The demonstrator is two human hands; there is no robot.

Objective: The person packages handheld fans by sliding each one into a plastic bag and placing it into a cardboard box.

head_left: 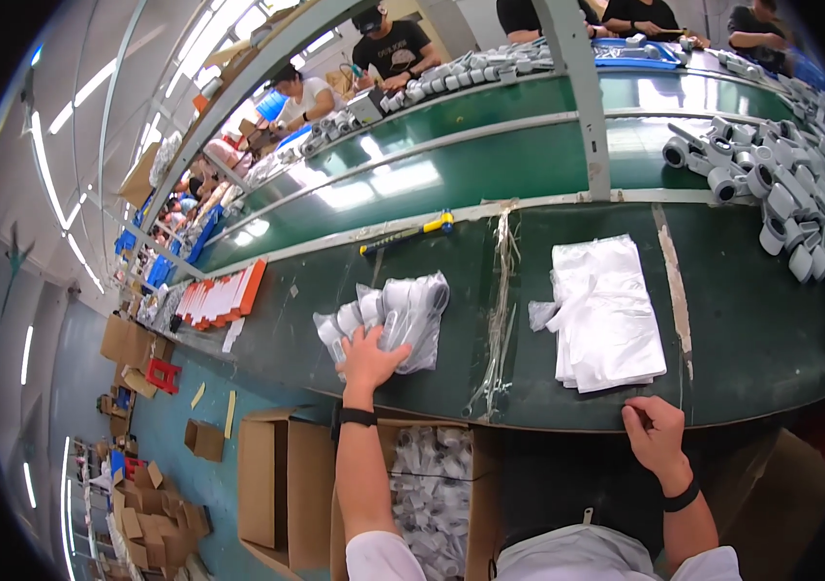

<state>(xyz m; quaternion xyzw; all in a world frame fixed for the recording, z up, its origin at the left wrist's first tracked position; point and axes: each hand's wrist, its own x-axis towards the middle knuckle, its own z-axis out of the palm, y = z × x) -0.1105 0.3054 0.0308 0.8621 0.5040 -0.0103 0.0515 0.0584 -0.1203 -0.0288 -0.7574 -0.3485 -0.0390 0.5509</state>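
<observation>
My left hand [374, 360] rests on a clear plastic bag [429, 334] of grey-and-white plastic parts, its fingers spread over the near side. The bag lies on the dark green bench. By the bench's front edge, my right hand [656, 433] is closed, fingers curled toward the thumb; whether anything is pinched there is hidden. Just beyond it lies a stack of flat white plastic bags [611, 320]. A small crumpled clear piece [541, 314] sticks out at the stack's left side.
A yellow-and-black hammer [407, 232] lies behind the bagged parts. An orange bin [224, 295] of white pieces stands left; loose grey parts [780, 184] pile up right. Below is an open carton [478, 499] of bagged parts. A metal post [587, 107] rises at the back; co-workers sit beyond.
</observation>
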